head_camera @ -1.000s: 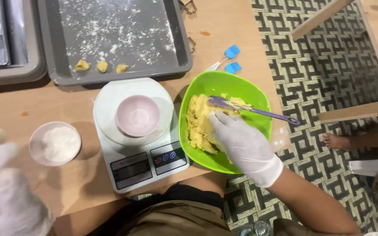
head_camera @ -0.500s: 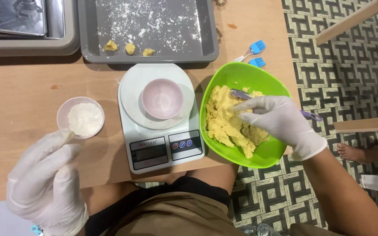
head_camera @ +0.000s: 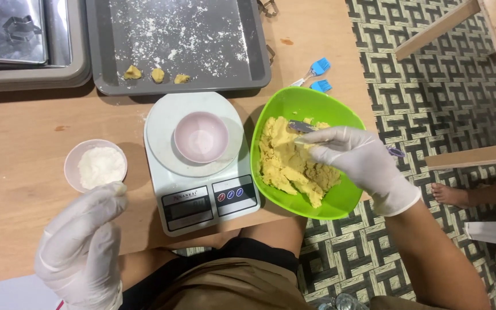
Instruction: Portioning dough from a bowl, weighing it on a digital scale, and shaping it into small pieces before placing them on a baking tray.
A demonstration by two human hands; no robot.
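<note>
Gripping a spoon [head_camera: 302, 127], the gloved right hand [head_camera: 358, 159] digs into dough [head_camera: 288, 163] in the green bowl [head_camera: 340, 204] beside the scale [head_camera: 199, 172]. The left hand [head_camera: 81, 241] hovers over the tabletop [head_camera: 18, 138] near a flour cup [head_camera: 96, 165], fingertips pinched together on a small bit.

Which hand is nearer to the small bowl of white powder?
Left. The left hand is just below the powder bowl, its fingertips at the rim. The right hand is far to the right, over the green bowl of dough, holding a utensil.
</note>
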